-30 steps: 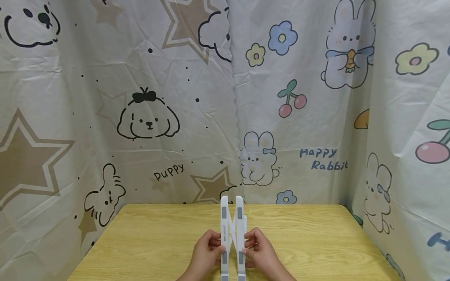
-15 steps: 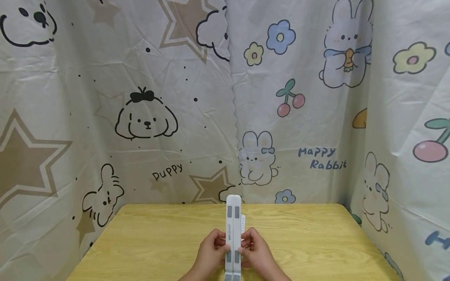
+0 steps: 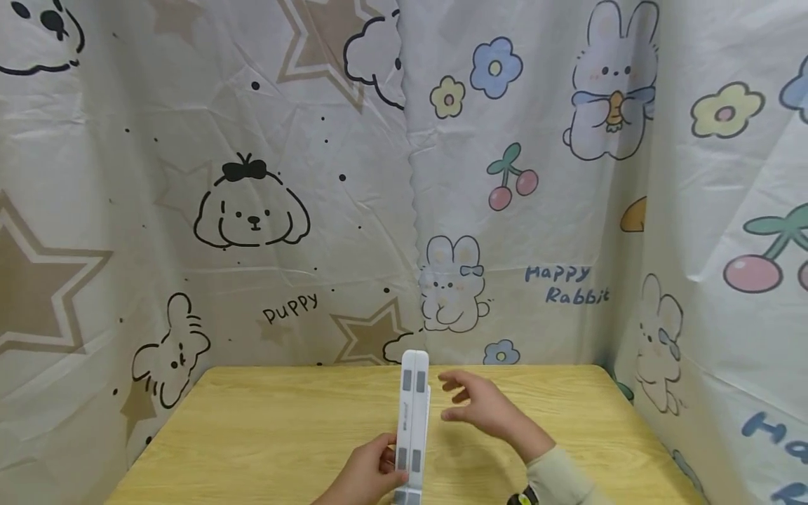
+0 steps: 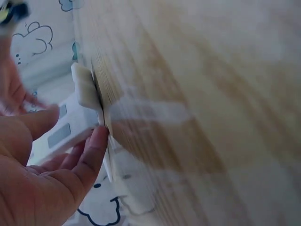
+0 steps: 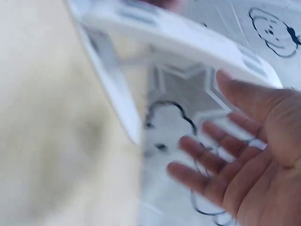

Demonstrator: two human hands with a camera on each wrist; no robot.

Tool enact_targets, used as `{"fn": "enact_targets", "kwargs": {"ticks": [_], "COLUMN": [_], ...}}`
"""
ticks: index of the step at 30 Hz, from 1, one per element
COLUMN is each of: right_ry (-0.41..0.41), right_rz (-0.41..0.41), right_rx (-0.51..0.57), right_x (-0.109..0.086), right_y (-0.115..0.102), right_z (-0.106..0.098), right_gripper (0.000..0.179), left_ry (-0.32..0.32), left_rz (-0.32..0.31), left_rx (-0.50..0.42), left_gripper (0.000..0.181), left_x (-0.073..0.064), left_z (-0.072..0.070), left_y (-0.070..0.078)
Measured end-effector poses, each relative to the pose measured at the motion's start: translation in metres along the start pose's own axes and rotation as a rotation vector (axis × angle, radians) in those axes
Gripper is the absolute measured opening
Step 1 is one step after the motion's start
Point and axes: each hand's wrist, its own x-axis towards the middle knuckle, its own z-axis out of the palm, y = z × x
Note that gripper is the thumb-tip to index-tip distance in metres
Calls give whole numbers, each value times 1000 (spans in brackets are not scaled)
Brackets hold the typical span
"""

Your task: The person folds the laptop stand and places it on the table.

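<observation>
A white folding laptop stand (image 3: pixel 413 414) with grey pads stands on the table, its two long bars side by side and its upper ends sloping away from me. My left hand (image 3: pixel 372 466) grips its lower part, thumb over the near face and fingers at the left side. In the left wrist view those fingers (image 4: pixel 96 146) reach down to the tabletop beside the stand's foot. To the right of the stand's upper half is my right hand (image 3: pixel 482 407), apart from it with loosely bent fingers. The right wrist view shows this hand (image 5: pixel 249 155) spread below the sloping bar (image 5: pixel 197 42).
The light wood table (image 3: pixel 271 421) runs back to a cloth curtain (image 3: pixel 353 231) printed with puppies, rabbits and stars. Curtain also hangs along the left and right sides. A dark watch (image 3: pixel 522 498) shows at the right sleeve (image 3: pixel 564 480).
The stand's two bars have come together from a spread X shape. My right hand has since let go and moved up and right; my left hand has slid lower on the stand.
</observation>
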Motion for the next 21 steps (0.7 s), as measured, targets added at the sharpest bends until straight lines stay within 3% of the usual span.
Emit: {"fn": "enact_targets", "kwargs": {"ticks": [4,9,16,21], "right_ry": [-72,-146,-186,-154], "right_rz": [-125,-252,-295,-327], "right_rx": [-6,-97,-138,-189], "right_x": [22,40,49,54], "right_y": [-16,-29,-32,-32], "right_z": [-25,-34,-37,-39], "right_gripper": [72,74,66,61], "left_ry": [-55,-129,-137,-120], "left_rz": [-26,39,99,121], "left_rx": [-7,57,117,176], "left_gripper": [62,67,76,75], "left_x": [-2,-4,-6,-7], "left_z": [2,6,7,3], "left_y": [0,0,-2,-2]}}
